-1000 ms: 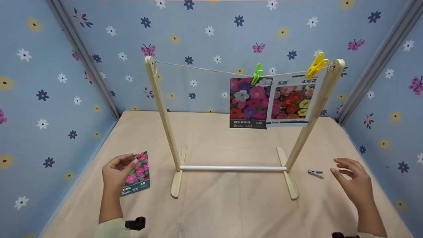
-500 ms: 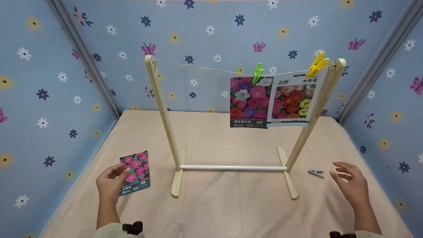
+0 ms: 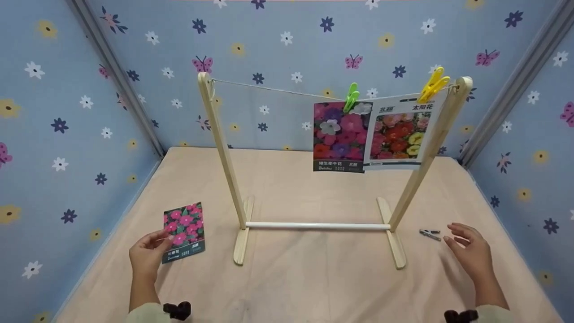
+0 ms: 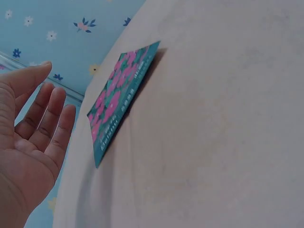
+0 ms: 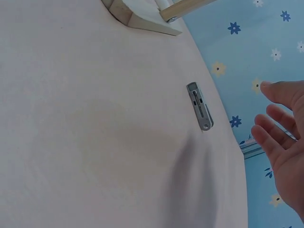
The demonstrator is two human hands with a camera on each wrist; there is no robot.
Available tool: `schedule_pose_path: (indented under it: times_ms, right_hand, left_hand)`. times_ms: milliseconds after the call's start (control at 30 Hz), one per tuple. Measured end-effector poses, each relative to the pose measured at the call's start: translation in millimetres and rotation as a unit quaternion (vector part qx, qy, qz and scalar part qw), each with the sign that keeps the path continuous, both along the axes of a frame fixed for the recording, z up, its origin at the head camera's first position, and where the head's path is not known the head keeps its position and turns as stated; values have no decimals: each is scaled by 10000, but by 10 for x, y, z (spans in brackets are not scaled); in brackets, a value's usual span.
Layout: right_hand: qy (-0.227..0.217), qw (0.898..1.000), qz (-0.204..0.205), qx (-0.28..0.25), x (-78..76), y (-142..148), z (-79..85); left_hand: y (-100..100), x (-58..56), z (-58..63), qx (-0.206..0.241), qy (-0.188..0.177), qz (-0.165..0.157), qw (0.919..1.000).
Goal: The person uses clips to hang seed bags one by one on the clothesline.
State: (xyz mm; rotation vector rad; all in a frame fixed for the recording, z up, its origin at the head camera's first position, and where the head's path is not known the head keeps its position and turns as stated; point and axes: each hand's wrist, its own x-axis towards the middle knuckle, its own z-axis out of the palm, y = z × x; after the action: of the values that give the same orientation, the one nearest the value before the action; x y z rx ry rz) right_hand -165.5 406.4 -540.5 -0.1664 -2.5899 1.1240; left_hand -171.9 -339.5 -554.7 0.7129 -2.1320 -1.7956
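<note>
A seed packet (image 3: 184,231) with pink flowers lies on the cloth at the left. My left hand (image 3: 148,253) hovers beside its near left edge; in the left wrist view a gap shows between the loosely bent fingers (image 4: 50,121) and the packet (image 4: 116,97). At the right, a grey clothespin (image 3: 430,234) lies on the cloth. Close to its right, my right hand (image 3: 471,249) is held with relaxed fingers and nothing in them. The right wrist view shows the clothespin (image 5: 200,107) apart from that hand (image 5: 285,137).
A wooden rack with a white crossbar (image 3: 318,225) stands in the middle, a string (image 3: 278,91) across its top. A green clothespin (image 3: 351,97) holds a packet (image 3: 341,139); a yellow one (image 3: 433,85) holds a white-bordered packet (image 3: 397,139). Patterned walls enclose three sides.
My left hand has shifted down and left, uncovering more of the pink-flowered packet. My right hand has moved left and slightly down, closer to the grey clothespin.
</note>
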Motion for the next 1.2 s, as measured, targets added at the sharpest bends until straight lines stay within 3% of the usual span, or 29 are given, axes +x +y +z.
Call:
schedule_pose_path:
  times_ms: [233, 400, 633, 933, 1200]
  right_hand:
    - [-801, 9963, 32, -303, -27, 43, -137]
    - [-1214, 9912, 196, -499, -41, 80, -226]
    - [-1201, 9921, 239, -279, -101, 82, -336]
    - [-1134, 9928, 191, -319, -181, 57, -397]
    - [-1156, 9924, -18, -416, -202, 42, -444]
  left_hand:
    - [-63, 21, -116, -230, -448, 203, 9985]
    - [-117, 44, -197, -739, -662, 159, 9949]
    - [-155, 34, -275, -1180, -926, 63, 9887]
    - [-85, -58, -315, -1288, -925, -442, 9863]
    - [-9, -56, -350, -1390, -989, -307, 9849]
